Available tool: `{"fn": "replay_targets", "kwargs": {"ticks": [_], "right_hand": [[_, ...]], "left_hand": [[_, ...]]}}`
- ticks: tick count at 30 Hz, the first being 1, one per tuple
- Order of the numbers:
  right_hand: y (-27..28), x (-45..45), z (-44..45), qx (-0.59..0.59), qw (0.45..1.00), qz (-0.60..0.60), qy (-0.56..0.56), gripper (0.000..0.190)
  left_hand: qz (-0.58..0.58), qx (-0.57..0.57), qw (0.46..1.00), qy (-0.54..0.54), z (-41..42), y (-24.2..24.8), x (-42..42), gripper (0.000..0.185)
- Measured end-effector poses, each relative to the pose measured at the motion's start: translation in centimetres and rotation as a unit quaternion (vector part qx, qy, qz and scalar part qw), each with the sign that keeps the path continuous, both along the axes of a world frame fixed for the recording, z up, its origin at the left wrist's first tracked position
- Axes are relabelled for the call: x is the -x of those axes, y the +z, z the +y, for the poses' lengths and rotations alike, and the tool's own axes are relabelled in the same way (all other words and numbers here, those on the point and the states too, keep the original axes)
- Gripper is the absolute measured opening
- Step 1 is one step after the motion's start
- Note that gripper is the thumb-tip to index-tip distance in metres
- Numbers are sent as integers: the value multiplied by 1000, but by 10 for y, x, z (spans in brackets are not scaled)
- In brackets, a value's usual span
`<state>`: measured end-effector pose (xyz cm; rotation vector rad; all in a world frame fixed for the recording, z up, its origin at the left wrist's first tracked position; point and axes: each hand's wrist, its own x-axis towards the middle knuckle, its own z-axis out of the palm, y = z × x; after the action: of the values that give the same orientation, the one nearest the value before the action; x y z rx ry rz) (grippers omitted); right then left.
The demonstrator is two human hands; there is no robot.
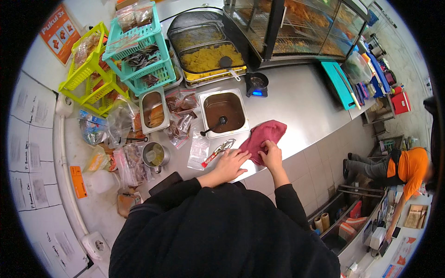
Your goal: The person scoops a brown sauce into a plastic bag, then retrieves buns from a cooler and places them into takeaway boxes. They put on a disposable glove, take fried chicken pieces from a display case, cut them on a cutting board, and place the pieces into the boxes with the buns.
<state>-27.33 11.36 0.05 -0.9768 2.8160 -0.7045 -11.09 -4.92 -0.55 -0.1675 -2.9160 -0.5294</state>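
Observation:
On the steel counter in front of me lies a crumpled dark red cloth (267, 133). My left hand (230, 164) is spread flat, with its fingertips on the cloth's left edge and nothing in its grasp. Curled fingers and thumb of my right hand (272, 155) pinch the cloth's lower right part. Just beyond my left hand is a red and silver wrapper (217, 153) bearing writing, beside a clear plastic bag (199, 149). A square steel pan of brown sauce (222, 107) stands behind the cloth, a black ladle (223, 120) resting in it.
Left of the pan are a steel tub (154, 111), a metal cup (155, 154) and filled plastic bags (182, 128). A small scale (257, 93) holds a black bowl. A knife (347, 87) lies on a turquoise board (335, 83). Another person (412, 170) wears an orange shirt.

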Motion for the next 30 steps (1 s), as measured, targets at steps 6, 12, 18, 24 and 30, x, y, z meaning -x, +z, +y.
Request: {"fn": "replay_targets", "kwargs": {"ticks": [6,12,18,24,30], "right_hand": [[-5,11,-8,-73,994,-74,-35,35],[-3,11,-9,-93,989,-109,-43,35],[-3,5,-9,-93,994,-45,-41,35],[25,-8,-12,-161,986,26,-28,33],[80,-39,-58,213,968,-115,69,46]], "left_hand": [[-205,-153,950,180,-80,36,-26,25],[-8,-52,914,403,-150,-2,-6,16],[-62,-49,922,380,-167,-21,6,24],[-15,-32,897,441,-162,2,-7,15],[148,-409,839,326,-137,77,-48,10]]}}
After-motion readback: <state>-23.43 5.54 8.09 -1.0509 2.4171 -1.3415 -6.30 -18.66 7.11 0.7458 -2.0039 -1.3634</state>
